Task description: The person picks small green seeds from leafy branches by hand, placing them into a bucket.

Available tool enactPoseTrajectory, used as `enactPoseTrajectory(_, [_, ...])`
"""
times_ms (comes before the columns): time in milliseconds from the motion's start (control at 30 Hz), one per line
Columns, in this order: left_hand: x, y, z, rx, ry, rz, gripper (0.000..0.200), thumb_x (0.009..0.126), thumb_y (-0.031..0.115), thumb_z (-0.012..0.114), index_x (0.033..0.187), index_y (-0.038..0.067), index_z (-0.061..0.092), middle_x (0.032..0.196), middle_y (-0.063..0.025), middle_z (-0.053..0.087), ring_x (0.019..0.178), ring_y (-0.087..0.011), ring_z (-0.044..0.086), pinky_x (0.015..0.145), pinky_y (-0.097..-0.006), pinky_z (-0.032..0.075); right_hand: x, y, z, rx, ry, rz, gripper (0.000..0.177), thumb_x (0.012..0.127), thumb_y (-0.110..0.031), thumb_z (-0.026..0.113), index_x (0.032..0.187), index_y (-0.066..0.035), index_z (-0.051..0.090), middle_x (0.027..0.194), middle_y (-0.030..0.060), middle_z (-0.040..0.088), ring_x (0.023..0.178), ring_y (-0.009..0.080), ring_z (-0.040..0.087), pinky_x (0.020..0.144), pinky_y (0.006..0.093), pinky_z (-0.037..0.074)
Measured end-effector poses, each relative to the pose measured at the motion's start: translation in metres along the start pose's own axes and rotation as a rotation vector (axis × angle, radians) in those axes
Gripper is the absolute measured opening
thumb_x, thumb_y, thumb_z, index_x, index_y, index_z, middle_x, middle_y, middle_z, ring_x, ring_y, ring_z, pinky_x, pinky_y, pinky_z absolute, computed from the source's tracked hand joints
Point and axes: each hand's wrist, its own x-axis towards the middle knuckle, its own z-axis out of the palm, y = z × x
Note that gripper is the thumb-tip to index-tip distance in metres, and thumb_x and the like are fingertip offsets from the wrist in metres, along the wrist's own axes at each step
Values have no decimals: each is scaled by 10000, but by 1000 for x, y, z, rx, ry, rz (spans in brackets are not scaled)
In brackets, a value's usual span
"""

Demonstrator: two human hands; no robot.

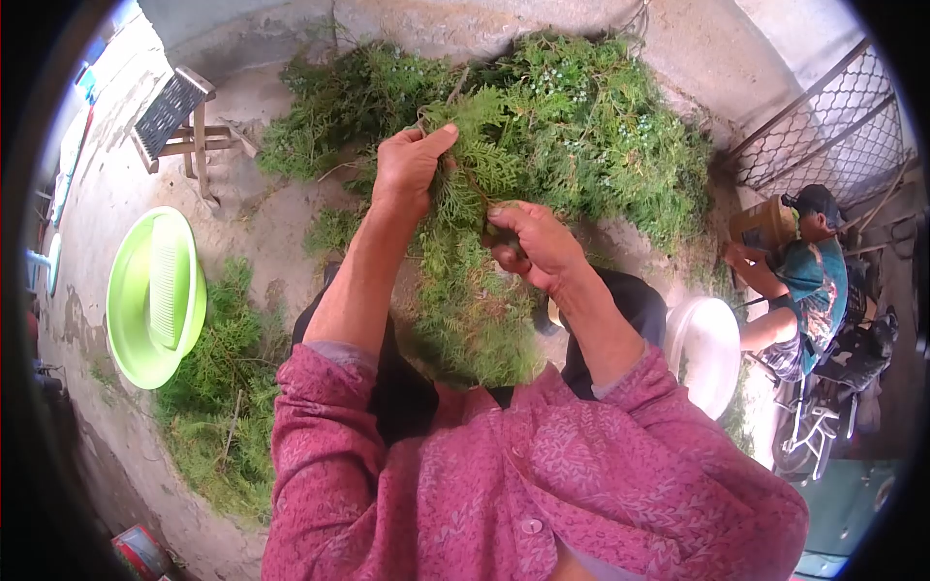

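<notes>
Bright light is flaring at far left, glare is bleaching the white tub on the right, the green sprigs are blurring at their near end, and fisheye edges are bowing into black.

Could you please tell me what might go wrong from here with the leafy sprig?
The left hand and right hand hold the leafy sprig with bare fingers, so a rough stem might scratch them. The green basin sits well off to the left, so dropped bits could land on the floor instead.
</notes>
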Motion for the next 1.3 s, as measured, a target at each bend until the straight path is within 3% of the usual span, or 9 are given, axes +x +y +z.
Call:
enactPoseTrajectory(233, [21,-7,-13,60,27,-39,161,739,125,674,704,25,553,627,-24,538,487,-109,480,431,-234,398,-30,19,-15,108,-23,126,139,815,-115,459,863,4,513,669,94,516,396,87,400,337,181,320])
enactPoseTrajectory(333, [18,4,-9,33,105,36,147,746,107,665,728,9,557,638,-28,542,510,-113,499,446,-245,421,-36,32,-33,276,-156,198,184,817,-98,442,957,0,511,739,107,530,470,98,454,362,168,338])
enactPoseTrajectory(433, [18,-5,-11,-2,21,-13,139,751,95,657,788,-3,566,671,-32,551,527,-109,510,452,-249,432,-39,23,-39,378,-176,-34,192,842,-112,453,1020,-58,502,892,86,539,690,117,518,410,151,363])
enactPoseTrajectory(567, [20,-9,-6,-45,34,-19,169,740,80,667,774,-25,540,665,-58,551,508,-120,506,438,-265,424,-28,2,-42,308,-69,-153,192,854,-220,534,973,-72,509,860,59,535,662,88,507,400,132,313])
enactPoseTrajectory(900, [12,-5,-5,39,2,-21,154,756,109,657,773,2,548,652,-33,530,506,-102,480,441,-250,411,-1,-6,-20,127,-30,-181,175,814,-202,601,825,-56,504,715,52,531,483,64,460,347,162,279])
enactPoseTrajectory(1000, [12,-8,-6,13,-11,-47,142,756,87,648,765,-9,543,651,-48,542,502,-117,498,443,-263,429,-8,-5,-23,82,-111,-120,111,802,-135,565,810,-43,503,703,72,536,469,66,453,350,162,284])
enactPoseTrajectory(1067, [15,-6,-7,1,-23,-74,131,758,64,638,759,-21,538,657,-66,557,500,-132,519,442,-275,445,-12,4,-31,230,-338,-25,84,780,-99,511,833,-33,511,736,100,550,488,79,474,362,169,310])
enactPoseTrajectory(1200, [18,4,-9,-97,33,-35,125,764,48,624,795,-31,533,683,-75,566,524,-147,545,474,-290,476,-28,16,-40,282,-319,-19,121,778,-108,484,870,-35,515,797,108,555,538,95,498,375,165,340])
enactPoseTrajectory(1300, [19,-10,-9,-139,12,-71,128,763,48,626,800,-30,533,681,-71,562,527,-139,539,467,-284,466,-26,8,-34,297,-97,-27,180,802,-148,551,943,-46,507,882,86,547,657,107,537,386,152,354])
